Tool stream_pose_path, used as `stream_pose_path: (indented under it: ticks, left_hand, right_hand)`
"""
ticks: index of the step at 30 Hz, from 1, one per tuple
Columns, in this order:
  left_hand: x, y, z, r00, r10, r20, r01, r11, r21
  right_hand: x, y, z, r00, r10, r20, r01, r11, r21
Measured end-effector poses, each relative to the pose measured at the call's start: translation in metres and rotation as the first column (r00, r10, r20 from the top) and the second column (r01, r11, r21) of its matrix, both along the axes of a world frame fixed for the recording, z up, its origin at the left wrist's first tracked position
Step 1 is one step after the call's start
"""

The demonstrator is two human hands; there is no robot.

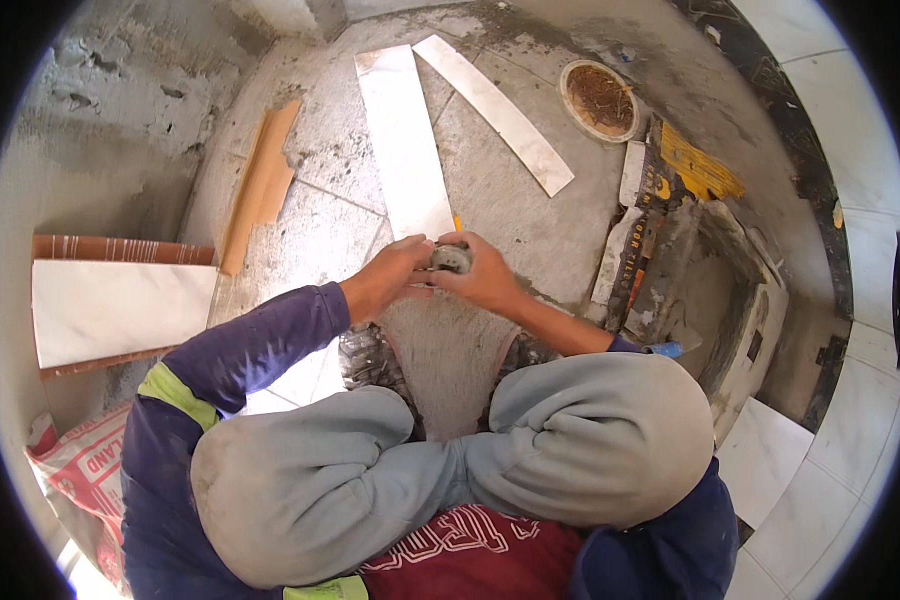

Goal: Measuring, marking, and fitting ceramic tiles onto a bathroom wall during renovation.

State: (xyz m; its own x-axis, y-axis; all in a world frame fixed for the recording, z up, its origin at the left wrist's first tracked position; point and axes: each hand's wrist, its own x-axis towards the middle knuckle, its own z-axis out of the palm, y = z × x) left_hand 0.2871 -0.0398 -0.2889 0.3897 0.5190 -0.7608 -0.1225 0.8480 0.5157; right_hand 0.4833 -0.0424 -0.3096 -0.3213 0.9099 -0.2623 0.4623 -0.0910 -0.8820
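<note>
Both my hands meet at the lower end of a long white tile strip on the floor. They grip a small round grey object, too obscured to identify exactly. My left hand is closed on its left side. My right hand is closed around its right side, and a thin yellow item, perhaps a pencil, sticks up behind its fingers. A narrower white strip lies to the upper right of the long one.
A cardboard piece and stacked tiles are on the left, above a bag. On the right are a bucket of debris, torn packaging, a mortar-coated basin and a tile. Walls border the floor.
</note>
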Motion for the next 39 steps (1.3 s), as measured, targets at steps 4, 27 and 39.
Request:
stream_pose_path:
  ticks: [4,27,39]
  left_hand:
    - [-0.033,0.016,-0.025,0.675,-0.266,-0.688,0.722,0.434,0.54]
    - [-0.067,0.141,-0.08,0.284,-0.04,-0.958,0.868,-0.415,0.275]
    - [-0.006,0.226,-0.11,0.298,0.271,-0.915,0.949,0.021,0.315]
  right_hand:
    - [0.026,0.015,-0.006,0.994,0.102,-0.047,-0.103,0.995,-0.02]
    - [0.019,0.037,-0.014,0.817,0.426,0.388,-0.464,0.886,0.003]
    - [0.009,0.037,-0.009,0.759,0.45,0.471,-0.464,0.881,-0.095]
